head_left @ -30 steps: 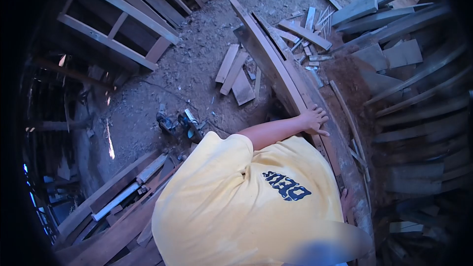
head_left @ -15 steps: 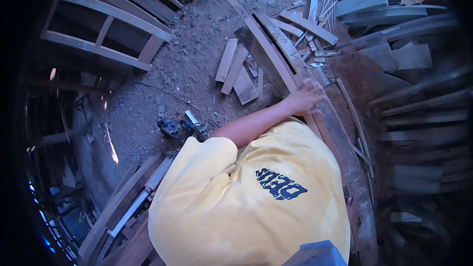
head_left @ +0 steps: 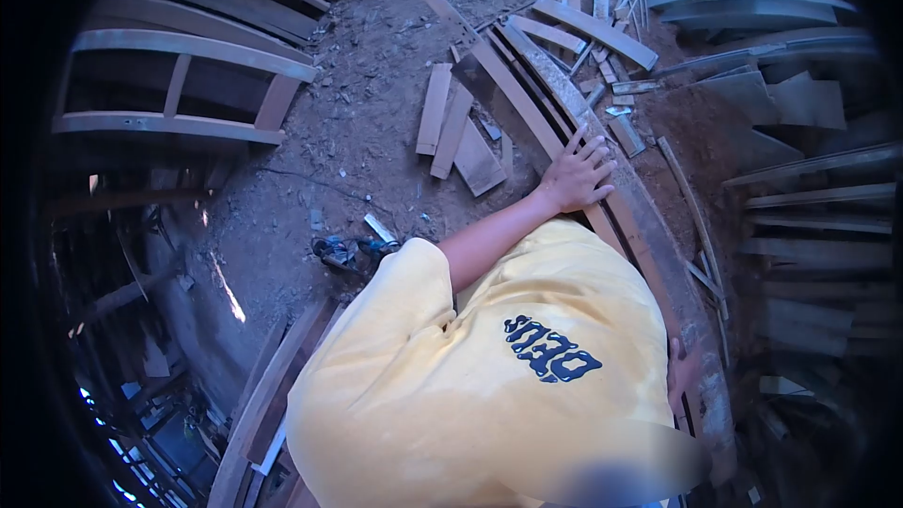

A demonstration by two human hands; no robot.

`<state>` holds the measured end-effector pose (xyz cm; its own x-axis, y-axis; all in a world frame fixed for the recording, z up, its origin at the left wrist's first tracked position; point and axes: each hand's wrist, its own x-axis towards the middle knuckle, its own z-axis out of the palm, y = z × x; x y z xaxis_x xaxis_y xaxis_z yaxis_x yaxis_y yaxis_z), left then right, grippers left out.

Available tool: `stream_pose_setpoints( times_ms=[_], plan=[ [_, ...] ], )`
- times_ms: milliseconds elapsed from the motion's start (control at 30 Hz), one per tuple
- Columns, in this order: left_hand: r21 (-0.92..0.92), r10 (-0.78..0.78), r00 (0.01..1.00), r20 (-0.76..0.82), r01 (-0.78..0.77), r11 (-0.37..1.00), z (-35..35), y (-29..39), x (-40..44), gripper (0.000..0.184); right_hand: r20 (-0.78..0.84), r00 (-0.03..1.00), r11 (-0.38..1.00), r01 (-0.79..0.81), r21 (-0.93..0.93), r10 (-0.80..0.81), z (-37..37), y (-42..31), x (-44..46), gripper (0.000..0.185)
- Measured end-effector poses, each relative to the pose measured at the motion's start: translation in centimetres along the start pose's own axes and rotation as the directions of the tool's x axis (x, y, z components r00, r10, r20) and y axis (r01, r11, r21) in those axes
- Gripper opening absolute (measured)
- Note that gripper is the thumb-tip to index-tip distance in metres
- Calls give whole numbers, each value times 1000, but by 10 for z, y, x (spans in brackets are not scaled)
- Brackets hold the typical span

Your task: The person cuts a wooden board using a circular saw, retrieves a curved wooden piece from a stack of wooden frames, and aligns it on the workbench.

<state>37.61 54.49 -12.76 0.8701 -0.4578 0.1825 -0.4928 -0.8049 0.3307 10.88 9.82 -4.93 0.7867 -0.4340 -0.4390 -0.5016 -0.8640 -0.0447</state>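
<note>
My left hand reaches across from the yellow sleeve and lies flat, fingers spread, over a long wooden strip and the timber beside it. A narrow dark gap runs between this strip and a worn, weathered beam. Against the side of my yellow shirt, my right hand shows only in part beside the same timbers. It is blurred, and the shirt covers some of it, so its grip is unclear.
Short boards lie on the dirt floor left of the timbers. Offcuts are scattered beyond. Stacked planks line the right side, and a wooden frame stands at upper left. A dark tool lies near my left elbow.
My left hand was blurred in motion and now rests with distinct spread fingers. More of my right hand shows beside the shirt. The whole view has shifted slightly.
</note>
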Motion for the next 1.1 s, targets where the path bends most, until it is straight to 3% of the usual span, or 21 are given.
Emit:
stream_pose_setpoints(
  times_ms=[67, 133, 233, 367, 467, 533, 633, 733, 867, 933, 1100],
  plan=[
    [-4, -6, 999, 42, 6, 1000, -2, 0, 6, 53, 34, 999, 1000, 15, -2, -15, -5, -31, 10, 85],
    [-3, -12, 996, 85, 12, 1000, -2, 0, 10, 54, 116, 987, 980, 91, 179, -113, -6, -62, 17, 84],
    [-3, 14, 1000, 1, -14, 1000, 2, -2, 13, 56, 156, 987, 997, 29, 69, -40, -17, -107, 16, 80],
    [-50, 26, 1000, -16, -27, 998, 9, -4, 13, 59, 80, 992, 995, 95, 38, -98, 8, -79, 28, 74],
    [-56, 32, 999, 12, -32, 998, 8, -6, 12, 62, 84, 995, 998, 50, -26, -47, 8, -76, 34, 70],
    [-71, 39, 999, 3, -39, 997, 7, -8, 12, 62, 172, 983, 997, -52, -52, 61, 2, -80, 42, 68],
    [-41, 45, 998, 39, -44, 998, 7, -7, 10, 64, 120, 993, 1000, 5, 31, -9, -1, -80, 47, 65],
    [-34, 39, 998, 45, -38, 999, 7, -8, 12, 65, 107, 993, 998, 56, -3, -55, -5, -82, 47, 60],
    [-17, 33, 998, 62, -32, 999, 5, -6, 11, 65, 86, 996, 1000, 17, -2, -17, -8, -93, 45, 56],
    [-1, 30, 997, 71, -31, 1000, 3, -6, 12, 65, 58, 998, 994, 5, 108, -11, -12, -97, 43, 52],
    [-102, -3, 1000, 18, 5, 995, 1, -6, 12, 61, 106, 994, 997, -43, 59, 37, -11, -93, 47, 59]
  ],
)
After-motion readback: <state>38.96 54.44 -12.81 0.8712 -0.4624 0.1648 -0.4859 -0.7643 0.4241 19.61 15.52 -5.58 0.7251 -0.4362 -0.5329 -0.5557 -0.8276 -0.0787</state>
